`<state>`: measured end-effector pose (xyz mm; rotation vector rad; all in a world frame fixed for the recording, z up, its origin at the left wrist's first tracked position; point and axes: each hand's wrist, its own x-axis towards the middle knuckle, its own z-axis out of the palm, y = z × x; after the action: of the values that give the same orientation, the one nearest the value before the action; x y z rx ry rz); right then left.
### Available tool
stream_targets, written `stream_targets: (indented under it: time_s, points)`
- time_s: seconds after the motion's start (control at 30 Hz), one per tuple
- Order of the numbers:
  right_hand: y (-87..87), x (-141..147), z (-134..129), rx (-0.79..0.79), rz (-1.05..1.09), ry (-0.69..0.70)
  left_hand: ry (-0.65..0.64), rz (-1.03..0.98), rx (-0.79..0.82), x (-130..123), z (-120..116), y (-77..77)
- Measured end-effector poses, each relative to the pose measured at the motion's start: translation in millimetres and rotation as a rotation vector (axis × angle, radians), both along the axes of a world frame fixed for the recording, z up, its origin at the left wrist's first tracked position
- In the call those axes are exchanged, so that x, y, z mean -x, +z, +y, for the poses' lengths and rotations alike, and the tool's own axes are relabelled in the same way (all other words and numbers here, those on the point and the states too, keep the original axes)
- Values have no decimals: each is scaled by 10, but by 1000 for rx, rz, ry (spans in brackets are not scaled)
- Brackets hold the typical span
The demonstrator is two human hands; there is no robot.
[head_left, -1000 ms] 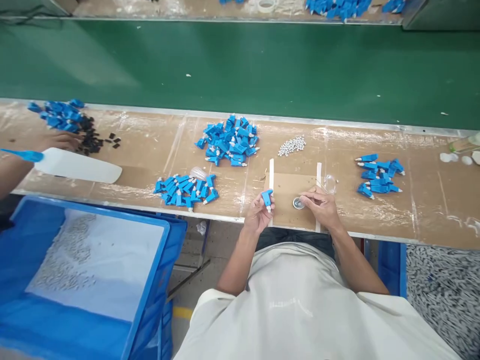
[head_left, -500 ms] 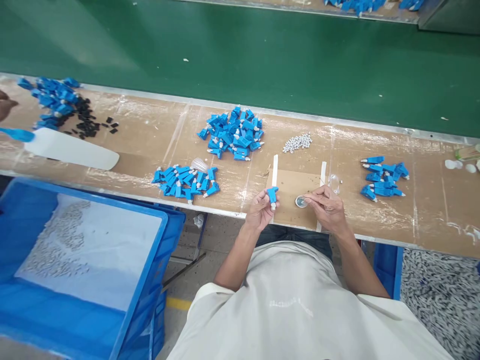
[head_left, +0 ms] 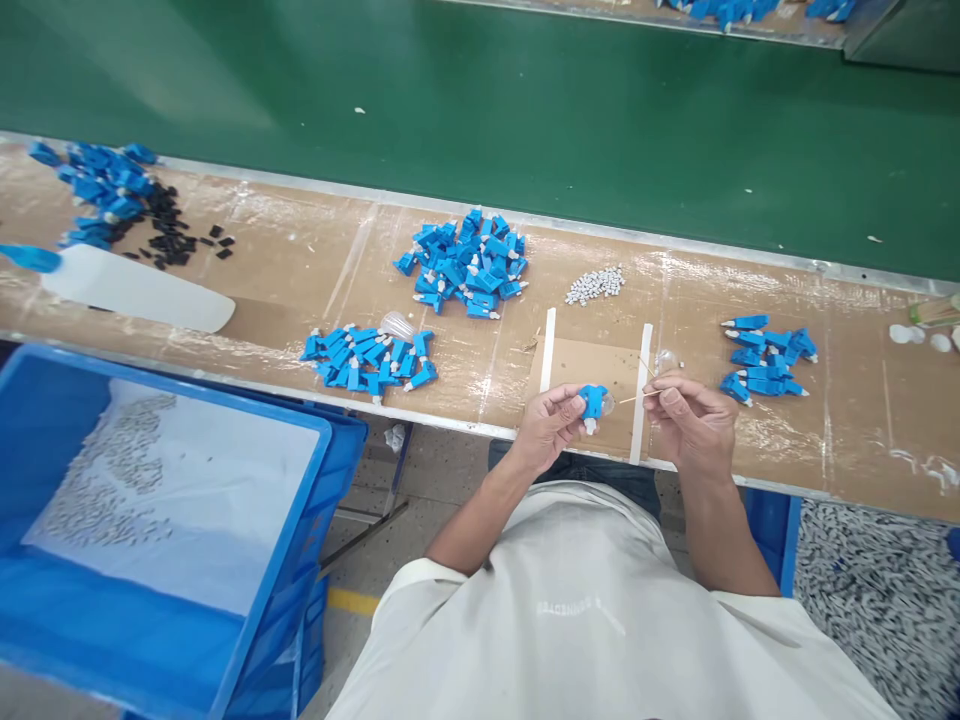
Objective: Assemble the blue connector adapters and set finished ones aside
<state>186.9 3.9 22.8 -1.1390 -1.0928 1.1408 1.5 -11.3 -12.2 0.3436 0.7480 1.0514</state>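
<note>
My left hand (head_left: pixel 553 428) pinches a blue plastic piece (head_left: pixel 592 402) with a pale tip pointing down, above the cardboard sheet (head_left: pixel 600 358). Just right of it, my right hand (head_left: pixel 694 418) grips a thin wooden stick (head_left: pixel 634 399), its end pointing left toward the blue piece. Another thin stick line rises from the same fingers. A small round clear dish (head_left: pixel 607 404) shows partly behind the blue piece. Beyond the sheet lies a small heap of light grey parts (head_left: pixel 595 286).
Piles of blue pieces lie at centre (head_left: pixel 465 262), left of centre (head_left: pixel 367 360) and right (head_left: pixel 768 360). A white bottle (head_left: pixel 139 288) and black pieces (head_left: pixel 171 232) lie left. A blue crate (head_left: pixel 319 470) stands below the table edge.
My left hand has moved right with the blue piece, now over the dish. My right hand has drawn back right from the dish, and its stick now shows. The person's hand at far left is gone.
</note>
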Motion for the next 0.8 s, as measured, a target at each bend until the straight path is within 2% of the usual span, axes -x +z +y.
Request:
stream_targets:
  time_s: [0.17,0.33,0.8]
  points:
    - [234,148,-106,-253,-138,-10,-18,0,16,-13,-47,52]
    - [274,199,-134,-427,-277,30,-36,-30,42,-5,-60,90]
    - [265,233,-154,-447,-347,73,-22,-66,78,-20,-61,66]
